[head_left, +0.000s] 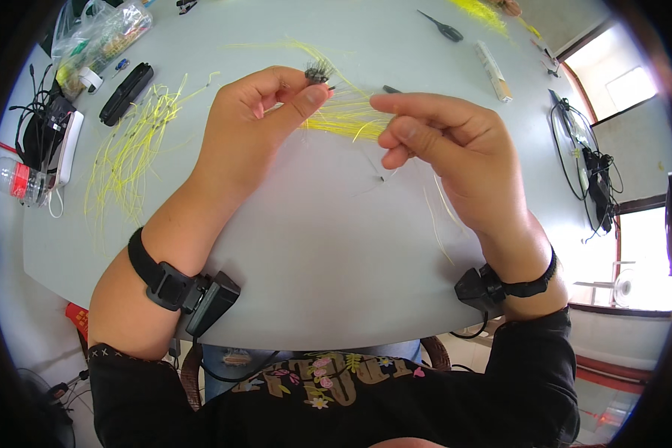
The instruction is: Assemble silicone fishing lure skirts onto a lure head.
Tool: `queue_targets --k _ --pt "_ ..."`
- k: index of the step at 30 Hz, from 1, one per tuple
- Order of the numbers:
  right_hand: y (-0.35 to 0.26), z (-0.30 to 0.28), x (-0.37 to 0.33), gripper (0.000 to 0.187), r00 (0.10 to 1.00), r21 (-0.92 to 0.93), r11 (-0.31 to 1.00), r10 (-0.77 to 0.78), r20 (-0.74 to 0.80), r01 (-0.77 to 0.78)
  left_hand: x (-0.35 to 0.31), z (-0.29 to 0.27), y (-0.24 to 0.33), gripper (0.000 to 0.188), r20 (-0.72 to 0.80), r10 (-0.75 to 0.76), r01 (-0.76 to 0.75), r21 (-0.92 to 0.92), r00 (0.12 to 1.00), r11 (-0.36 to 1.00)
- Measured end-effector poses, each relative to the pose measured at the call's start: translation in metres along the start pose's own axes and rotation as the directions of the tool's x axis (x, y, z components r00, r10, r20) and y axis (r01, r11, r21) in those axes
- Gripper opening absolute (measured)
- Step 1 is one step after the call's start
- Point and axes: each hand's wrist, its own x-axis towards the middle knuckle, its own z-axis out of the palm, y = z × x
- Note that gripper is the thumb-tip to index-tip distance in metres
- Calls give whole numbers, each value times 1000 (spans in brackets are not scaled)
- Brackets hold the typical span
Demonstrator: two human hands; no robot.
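Note:
My left hand (pixel 265 104) is closed in a pinch, with a small dark bristly tuft (pixel 318 72) sticking up between thumb and fingertips. Thin yellow strands (pixel 343 125) spread from beside that hand toward my right hand (pixel 448 142), partly behind the fingers. My right thumb and fingers are drawn together in a loose pinch; whatever is between them is too fine or hidden to make out. A dark slim piece (pixel 390 89) shows just beyond my right index finger. A few loose pale strands (pixel 434 224) hang or lie below the right hand.
More yellow strands (pixel 138 142) lie in a loose pile at left, near a black case (pixel 126 94). Farther off are a dark pointed tool (pixel 448 31) and a long white box (pixel 494 71). Cables (pixel 597 179) lie at the right edge; a plastic bottle (pixel 19 179) lies at far left.

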Motion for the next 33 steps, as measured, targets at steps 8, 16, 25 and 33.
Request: queue_targets --k 8,16,25,33 --pt "16 5 4 19 991 220 967 125 41 -131 -1 2 0 9 -7 153 -152 109 988 982" --pt "16 10 4 17 983 208 960 182 37 -186 -2 1 2 9 38 192 -196 224 981 955" --pt "18 13 3 18 985 242 955 174 15 -172 -4 3 3 8 102 251 -271 318 962 908" --pt "20 14 3 19 981 272 943 195 12 -191 -3 9 0 10 54 346 -346 279 937 896"
